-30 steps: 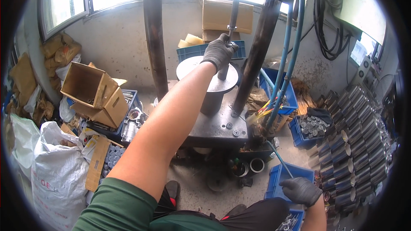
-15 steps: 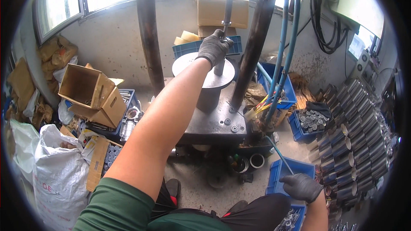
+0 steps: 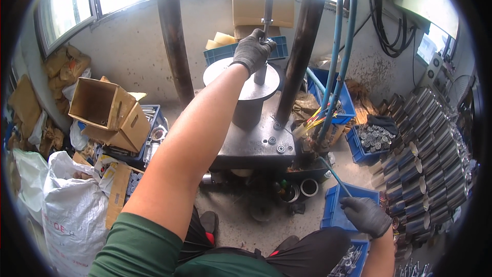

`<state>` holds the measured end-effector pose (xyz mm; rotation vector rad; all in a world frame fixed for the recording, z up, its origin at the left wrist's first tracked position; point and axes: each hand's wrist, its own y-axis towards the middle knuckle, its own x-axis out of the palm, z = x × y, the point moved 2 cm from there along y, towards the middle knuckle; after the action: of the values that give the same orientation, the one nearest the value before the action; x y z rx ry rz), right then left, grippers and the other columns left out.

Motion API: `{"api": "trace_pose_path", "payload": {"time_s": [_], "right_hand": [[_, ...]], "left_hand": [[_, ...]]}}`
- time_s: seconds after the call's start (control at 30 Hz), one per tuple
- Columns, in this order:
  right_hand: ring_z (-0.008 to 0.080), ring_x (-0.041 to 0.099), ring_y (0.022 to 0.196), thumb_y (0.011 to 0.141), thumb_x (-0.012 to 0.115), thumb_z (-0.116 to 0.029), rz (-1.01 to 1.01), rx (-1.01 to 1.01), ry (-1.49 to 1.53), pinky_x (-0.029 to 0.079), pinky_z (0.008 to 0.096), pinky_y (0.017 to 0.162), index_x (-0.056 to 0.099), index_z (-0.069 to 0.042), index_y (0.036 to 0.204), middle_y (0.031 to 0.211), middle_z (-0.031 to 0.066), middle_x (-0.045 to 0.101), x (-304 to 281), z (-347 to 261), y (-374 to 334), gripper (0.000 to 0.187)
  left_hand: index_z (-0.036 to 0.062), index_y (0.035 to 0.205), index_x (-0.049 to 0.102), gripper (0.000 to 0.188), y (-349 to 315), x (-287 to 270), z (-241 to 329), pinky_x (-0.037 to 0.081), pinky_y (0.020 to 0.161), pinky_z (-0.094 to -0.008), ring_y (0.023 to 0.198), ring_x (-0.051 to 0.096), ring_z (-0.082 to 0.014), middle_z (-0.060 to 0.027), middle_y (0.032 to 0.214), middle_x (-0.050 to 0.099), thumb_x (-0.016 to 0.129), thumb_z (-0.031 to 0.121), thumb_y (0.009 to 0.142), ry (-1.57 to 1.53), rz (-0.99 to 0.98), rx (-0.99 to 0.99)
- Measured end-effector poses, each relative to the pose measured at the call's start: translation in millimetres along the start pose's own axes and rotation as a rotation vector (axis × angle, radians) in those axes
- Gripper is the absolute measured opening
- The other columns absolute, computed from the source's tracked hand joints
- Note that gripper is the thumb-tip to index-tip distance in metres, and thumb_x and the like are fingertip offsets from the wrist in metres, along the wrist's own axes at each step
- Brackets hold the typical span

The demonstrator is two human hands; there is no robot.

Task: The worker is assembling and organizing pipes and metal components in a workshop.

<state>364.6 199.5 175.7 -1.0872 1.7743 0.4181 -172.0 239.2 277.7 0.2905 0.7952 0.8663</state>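
My left hand (image 3: 253, 51), in a dark grey glove, is closed around an upright metal rod (image 3: 261, 74) above a round metal plate (image 3: 218, 75). The fingers hide part of the rod. A thinner shaft (image 3: 268, 5) with a small clamp rises above my fist, between the dark posts of a press. The plate sits on a dark cylinder (image 3: 247, 114) on the press's steel bed (image 3: 230, 146). At the lower right, my right hand (image 3: 366, 216), also gloved, is closed on the end of a thin blue lever (image 3: 335, 177) slanting down from the press.
Small ring-shaped parts (image 3: 280, 149) lie on the bed's right corner. Blue hoses (image 3: 338, 56) hang by the right post (image 3: 305, 41). Stacked metal tubes (image 3: 420, 174) fill the right side. Blue bins (image 3: 333, 208) stand near my right hand; cardboard boxes (image 3: 102, 102) and a white sack (image 3: 69, 215) are left.
The view has shifted slightly. Both hands keep their holds, the left at the rod and the right at the lever; no clear movement of the rod or plate shows.
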Motion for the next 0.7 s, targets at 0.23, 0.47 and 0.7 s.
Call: {"api": "trace_pose_path", "payload": {"time_s": [0.23,0.47,0.7], "right_hand": [[0.044,0.075,0.094,0.099,0.066,-0.021,0.032,-0.008,-0.032,0.061,0.0494,0.084,0.076,0.0,0.12,0.098,0.0264,0.076,-5,-7,1,0.032],[0.0444,0.075,0.093,0.098,0.066,-0.023,-0.103,-0.088,-0.295,0.061,0.0504,0.085,0.076,-0.003,0.12,0.096,0.025,0.077,3,-7,1,0.032],[0.0443,0.074,0.091,0.096,0.067,-0.018,0.11,-0.051,-0.076,0.06,0.0513,0.082,0.076,-0.002,0.119,0.092,0.0248,0.075,0,-4,0,0.03]], "left_hand": [[0.006,0.128,0.065,0.045,2,3,-4,0.06,0.089,-0.04,0.097,0.077,-0.0284,-0.0186,0.105,0.078,0.078,0.038,0.099,0.02,0.029,0.015],[0.0055,0.128,0.065,0.046,0,2,-3,0.061,0.089,-0.0394,0.098,0.077,-0.0275,-0.0183,0.105,0.079,0.079,0.038,0.099,0.0,0.027,0.013],[0.0044,0.127,0.066,0.046,-1,0,-1,0.061,0.09,-0.0391,0.098,0.077,-0.0272,-0.0187,0.105,0.078,0.079,0.037,0.098,-0.007,0.015,0.008]]}}
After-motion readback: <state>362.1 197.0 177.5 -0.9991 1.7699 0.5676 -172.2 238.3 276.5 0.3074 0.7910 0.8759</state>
